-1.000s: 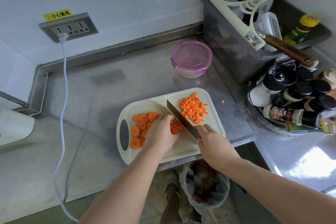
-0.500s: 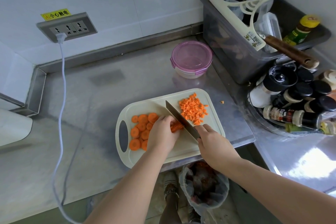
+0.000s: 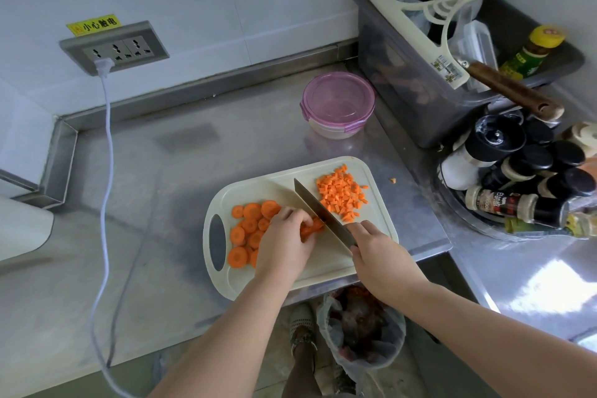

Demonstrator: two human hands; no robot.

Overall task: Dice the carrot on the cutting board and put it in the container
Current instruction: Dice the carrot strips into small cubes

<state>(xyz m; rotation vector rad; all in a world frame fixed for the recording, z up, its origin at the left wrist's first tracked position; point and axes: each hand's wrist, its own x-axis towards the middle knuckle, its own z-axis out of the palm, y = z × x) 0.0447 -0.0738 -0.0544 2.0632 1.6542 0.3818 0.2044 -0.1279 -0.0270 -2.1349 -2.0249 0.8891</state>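
Note:
A cream cutting board [image 3: 323, 265] lies near the steel counter's front edge. Round carrot slices [image 3: 248, 229] are heaped on its left half, and a pile of diced carrot [image 3: 342, 195] sits at its far right. My left hand [image 3: 286, 244] curls over a small bunch of carrot strips [image 3: 311, 228] in the board's middle. My right hand [image 3: 379, 255] grips the knife [image 3: 319, 212], whose blade rests against the strips, right beside my left fingertips. The round container [image 3: 337, 105] with a pink lid, lid on, stands behind the board.
A dark plastic bin [image 3: 403, 100] with a squeegee and bottles stands at the back right. A rack of spice bottles [image 3: 523, 178] sits right of the board. One carrot bit [image 3: 392, 180] lies on the counter. A white cable [image 3: 105, 171] hangs from the wall socket. A lined waste bin [image 3: 361, 326] stands below the counter edge.
The knife has kept cutting through the strips, working a little leftward, and my left hand has drawn back slightly with the shortening bunch. Everything else has stayed put.

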